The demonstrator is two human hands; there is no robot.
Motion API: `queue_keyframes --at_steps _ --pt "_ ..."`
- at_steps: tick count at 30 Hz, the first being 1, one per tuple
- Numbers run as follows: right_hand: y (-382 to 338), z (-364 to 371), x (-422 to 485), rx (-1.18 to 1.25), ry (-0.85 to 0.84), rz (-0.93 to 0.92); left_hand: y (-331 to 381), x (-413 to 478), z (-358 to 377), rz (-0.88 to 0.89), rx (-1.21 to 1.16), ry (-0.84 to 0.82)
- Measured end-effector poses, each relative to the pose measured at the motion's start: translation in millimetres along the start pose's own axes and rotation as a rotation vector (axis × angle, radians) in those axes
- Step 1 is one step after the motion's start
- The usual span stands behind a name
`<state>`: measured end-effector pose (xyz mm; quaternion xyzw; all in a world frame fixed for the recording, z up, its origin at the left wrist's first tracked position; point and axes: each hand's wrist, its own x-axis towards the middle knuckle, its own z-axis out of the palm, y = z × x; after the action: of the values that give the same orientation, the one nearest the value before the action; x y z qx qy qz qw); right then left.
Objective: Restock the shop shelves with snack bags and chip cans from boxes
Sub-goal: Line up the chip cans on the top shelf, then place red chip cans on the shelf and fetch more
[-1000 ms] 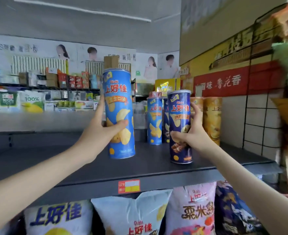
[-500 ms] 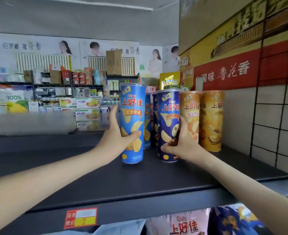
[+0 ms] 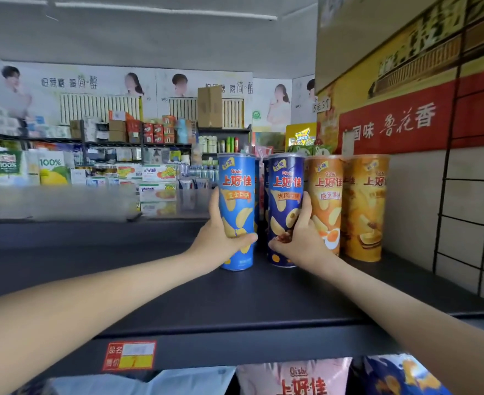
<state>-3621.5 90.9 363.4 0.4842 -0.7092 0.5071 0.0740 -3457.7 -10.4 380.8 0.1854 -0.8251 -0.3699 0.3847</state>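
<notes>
While you reach over the dark shelf, your left hand grips the light blue chip can in the middle of the frame. The thumb lies across the lower front of the can, and the other fingers go up along its left side, curled round it. The can stands upright, with its bottom on the shelf.

Just to the right, your right hand holds the dark blue chip can, which is also upright and low on the shelf. The fingers of this hand curl round the right side of the can, and the thumb presses on the lower front. The two blue cans are near each other, with a narrow gap between them.

The dark blue can is just beside an orange chip can on its right; it is not possible to tell if they touch. A second orange can stands to the right of the first one, near the tiled wall.

At the right edge of the frame a black wire grid hangs in front of the wall, and a red banner is above the cans. On the front edge of the shelf, at the lower left, you see a red and yellow price tag. Under the shelf, along the bottom edge of the frame, the tops of snack bags show.
</notes>
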Motion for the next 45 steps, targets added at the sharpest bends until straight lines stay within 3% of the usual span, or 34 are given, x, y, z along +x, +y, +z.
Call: queue_keyframes --at_steps 18,22,27,31,34,38,45 --pt "-18.3 4.3 -8.0 -0.056 0.043 0.146 -11.8 16.2 13.9 -0.013 0.02 -0.069" --pt "-32.6 3.1 -24.6 -0.106 0.112 0.173 -11.4 12.7 15.6 -0.124 0.036 -0.076" --pt "-67.1 7.4 -58.2 -0.276 0.232 0.038 24.0 -20.2 -4.5 -0.313 0.151 -0.12" --pt "-106.1 23.1 -97.7 -0.1 0.32 -0.253 49.1 -83.7 -33.5 -0.155 0.137 -0.017" --pt "-135.8 40.8 -147.5 0.178 0.341 -0.323 52.5 -155.8 -46.7 -0.001 0.069 0.16" --pt "-154.1 78.9 -233.6 0.43 0.092 -0.289 22.4 -264.2 -49.0 -0.073 -0.127 0.291" --pt "-153.9 174.6 -373.4 0.498 -0.536 0.012 -48.0 -429.3 -72.1 -0.643 -0.186 0.444"
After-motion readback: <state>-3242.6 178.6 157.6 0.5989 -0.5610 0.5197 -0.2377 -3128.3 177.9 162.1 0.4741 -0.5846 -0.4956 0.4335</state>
